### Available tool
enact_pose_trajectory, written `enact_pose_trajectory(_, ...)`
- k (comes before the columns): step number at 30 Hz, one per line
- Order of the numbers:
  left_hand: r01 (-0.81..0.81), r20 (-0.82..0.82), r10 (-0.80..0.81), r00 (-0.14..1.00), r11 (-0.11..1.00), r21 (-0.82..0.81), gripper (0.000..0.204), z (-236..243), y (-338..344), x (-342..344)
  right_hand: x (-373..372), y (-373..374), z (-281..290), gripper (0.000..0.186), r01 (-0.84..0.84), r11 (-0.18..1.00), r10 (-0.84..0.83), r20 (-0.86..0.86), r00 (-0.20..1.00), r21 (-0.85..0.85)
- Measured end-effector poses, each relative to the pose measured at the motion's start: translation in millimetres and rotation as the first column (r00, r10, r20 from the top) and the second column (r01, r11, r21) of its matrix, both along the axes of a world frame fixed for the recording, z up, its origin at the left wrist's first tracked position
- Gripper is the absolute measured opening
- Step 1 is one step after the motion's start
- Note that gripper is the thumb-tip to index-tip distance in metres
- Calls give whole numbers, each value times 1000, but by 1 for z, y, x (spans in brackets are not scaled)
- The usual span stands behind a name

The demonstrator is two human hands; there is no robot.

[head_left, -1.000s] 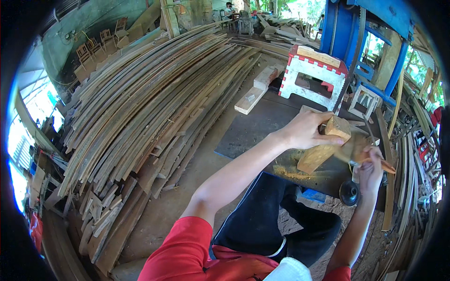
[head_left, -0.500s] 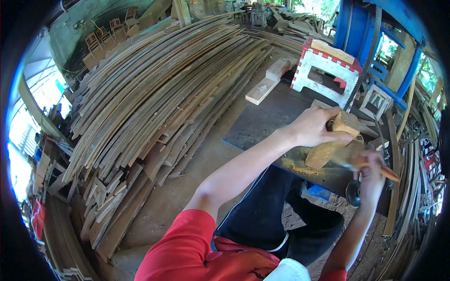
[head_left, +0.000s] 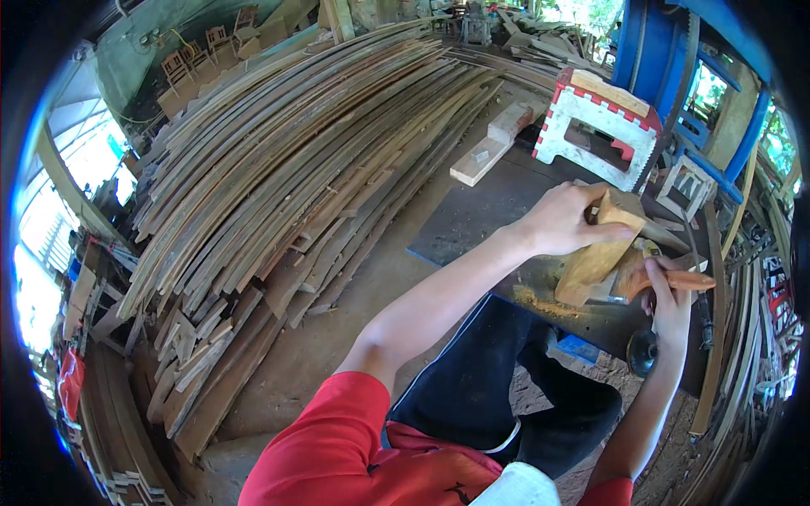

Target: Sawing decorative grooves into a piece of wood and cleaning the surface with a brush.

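Wooden block (head_left: 589,263), top clamped between left fingers (head_left: 611,230), right fingers (head_left: 656,277) gripping orange-handled tool (head_left: 692,280)

Left arm (head_left: 447,291): reaching forward and to the right, bare below the sleeve, elbow slightly bent.
Left wrist (head_left: 516,242): nearly in line with the arm.
Left hand (head_left: 564,223): closed in a grip, thumb (head_left: 614,233) pointing right, fingers (head_left: 593,192) curled beyond it.
Right arm (head_left: 643,413): rising steeply from the lower edge.
Right wrist (head_left: 673,344): roughly straight.
Right hand (head_left: 671,310): near the left but apart, lower and farther right, fingers bent in a closed grip.
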State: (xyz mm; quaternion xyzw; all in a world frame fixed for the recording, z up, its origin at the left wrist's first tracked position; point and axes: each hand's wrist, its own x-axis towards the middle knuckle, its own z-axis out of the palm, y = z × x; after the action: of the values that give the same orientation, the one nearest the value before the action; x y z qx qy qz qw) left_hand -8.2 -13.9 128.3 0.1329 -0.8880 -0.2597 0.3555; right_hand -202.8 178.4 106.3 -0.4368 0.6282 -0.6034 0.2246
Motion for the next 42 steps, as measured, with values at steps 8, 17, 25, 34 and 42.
enact_pose_trajectory(8,92,-36,-88,995,986,142,61,-4,3,-6,-19,-3,-1,27,103,993,-108,-91,990,-57)
enact_pose_trajectory(17,155,-61,-153,986,988,21,60,0,4,-1,-2,5,-8,27,158,932,-111,157,981,-326)
enact_pose_trajectory(25,191,-37,-188,982,965,181,53,-3,3,1,-2,8,-15,25,-78,944,132,148,980,-322)
enact_pose_trajectory(34,133,-5,-134,991,981,142,45,0,5,-4,4,11,-29,25,50,995,-39,128,991,-86)
enact_pose_trajectory(42,84,-57,-76,995,983,163,43,16,18,-3,5,3,-34,29,-68,992,74,56,996,-101)
